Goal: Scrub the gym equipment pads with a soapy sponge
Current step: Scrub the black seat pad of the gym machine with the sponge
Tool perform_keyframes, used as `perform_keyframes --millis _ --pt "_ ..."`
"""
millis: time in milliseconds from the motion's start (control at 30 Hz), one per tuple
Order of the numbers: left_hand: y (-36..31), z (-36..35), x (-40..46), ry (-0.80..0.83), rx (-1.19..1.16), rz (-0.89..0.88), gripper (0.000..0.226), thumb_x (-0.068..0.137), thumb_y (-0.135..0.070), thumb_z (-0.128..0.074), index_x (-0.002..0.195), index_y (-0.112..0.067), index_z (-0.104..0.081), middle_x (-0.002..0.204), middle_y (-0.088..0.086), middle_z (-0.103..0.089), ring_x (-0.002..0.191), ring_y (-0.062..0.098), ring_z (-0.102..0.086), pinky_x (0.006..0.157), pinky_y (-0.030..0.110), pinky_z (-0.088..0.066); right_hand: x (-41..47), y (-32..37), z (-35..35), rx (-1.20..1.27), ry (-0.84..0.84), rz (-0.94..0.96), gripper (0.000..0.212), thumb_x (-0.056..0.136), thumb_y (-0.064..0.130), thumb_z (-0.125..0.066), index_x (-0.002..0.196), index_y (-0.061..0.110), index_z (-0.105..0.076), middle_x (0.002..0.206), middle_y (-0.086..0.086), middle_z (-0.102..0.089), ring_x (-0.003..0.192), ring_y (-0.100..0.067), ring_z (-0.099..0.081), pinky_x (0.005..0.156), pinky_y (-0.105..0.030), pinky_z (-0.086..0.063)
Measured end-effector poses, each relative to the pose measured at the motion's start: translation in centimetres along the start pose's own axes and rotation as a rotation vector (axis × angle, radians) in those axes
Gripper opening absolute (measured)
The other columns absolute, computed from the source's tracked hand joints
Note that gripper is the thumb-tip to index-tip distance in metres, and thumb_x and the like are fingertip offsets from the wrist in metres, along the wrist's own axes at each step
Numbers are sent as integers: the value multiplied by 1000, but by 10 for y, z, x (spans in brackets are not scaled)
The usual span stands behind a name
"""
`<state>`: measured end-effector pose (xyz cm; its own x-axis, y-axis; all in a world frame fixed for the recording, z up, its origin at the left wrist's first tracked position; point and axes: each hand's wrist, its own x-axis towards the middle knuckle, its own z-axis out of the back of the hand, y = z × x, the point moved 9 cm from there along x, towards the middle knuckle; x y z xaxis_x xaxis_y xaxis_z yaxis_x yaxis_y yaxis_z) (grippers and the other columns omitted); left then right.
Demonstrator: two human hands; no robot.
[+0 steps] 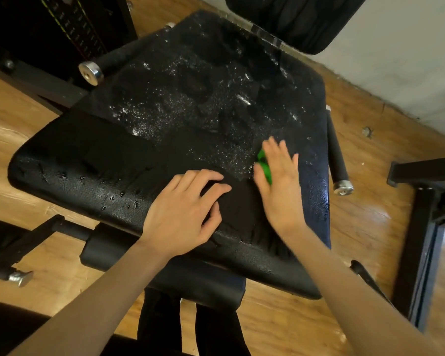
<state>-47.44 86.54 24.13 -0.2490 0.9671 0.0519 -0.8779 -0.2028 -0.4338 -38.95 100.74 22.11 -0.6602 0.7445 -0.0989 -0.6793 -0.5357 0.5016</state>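
A large black seat pad (129, 155) fills the middle of the view, wet and speckled with white soap foam over its far half. My right hand (280, 186) presses flat on a green sponge (263, 165) near the pad's right side; only a strip of the sponge shows past my thumb. Resting on the pad's near edge, my left hand (188, 211) has its fingers bent and spread, with nothing in it. A second black pad (293, 19), the backrest, stands at the top.
Chrome-capped black bars stick out at the left (90, 73) and right (341, 173) of the seat. A black metal frame (421, 227) stands on the wooden floor at the right, and a foam roller (98, 247) sits under the seat's front. A grey wall runs along the top right.
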Motion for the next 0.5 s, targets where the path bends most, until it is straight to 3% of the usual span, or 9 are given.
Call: perform_keyframes --millis 100,200,267,400,500 --pt "0 0 0 -10 -5 -3 35 91 -24 -48 120 -16 -66 124 5 -60 108 22 -53 87 33 -40 5 4 -3 55 -27 -99 48 99 19 -48 146 12 -39 154 -4 -34 147 -17 -17 121 -34 2" --pt "1 0 -1 1 -9 1 35 91 -25 -49 121 -16 -66 125 4 -59 109 22 -53 87 33 -41 -57 31 -4 34 84 72 53 95 23 -47 147 15 -37 155 5 -29 147 -9 -14 121 -29 2" --pt "1 0 -1 -1 0 -1 35 91 -25 -49 121 -16 -66 126 4 -59 109 23 -54 87 34 -41 -51 29 -5 -13 125 161 54 95 26 -46 147 15 -37 155 3 -29 147 -9 -12 120 -26 3" --pt "1 0 -1 -11 -2 3 35 91 -24 -49 120 -14 -66 125 4 -60 109 22 -54 89 32 -39 18 11 -7 15 22 -8 49 98 19 -48 146 10 -38 154 -5 -34 147 -17 -17 120 -29 4" --pt "1 2 -1 -18 -13 1 35 91 -24 -48 120 -13 -66 125 5 -60 108 22 -54 88 33 -40 -26 27 -8 23 47 26 51 97 22 -46 147 13 -37 155 1 -30 147 -12 -14 121 -30 4"
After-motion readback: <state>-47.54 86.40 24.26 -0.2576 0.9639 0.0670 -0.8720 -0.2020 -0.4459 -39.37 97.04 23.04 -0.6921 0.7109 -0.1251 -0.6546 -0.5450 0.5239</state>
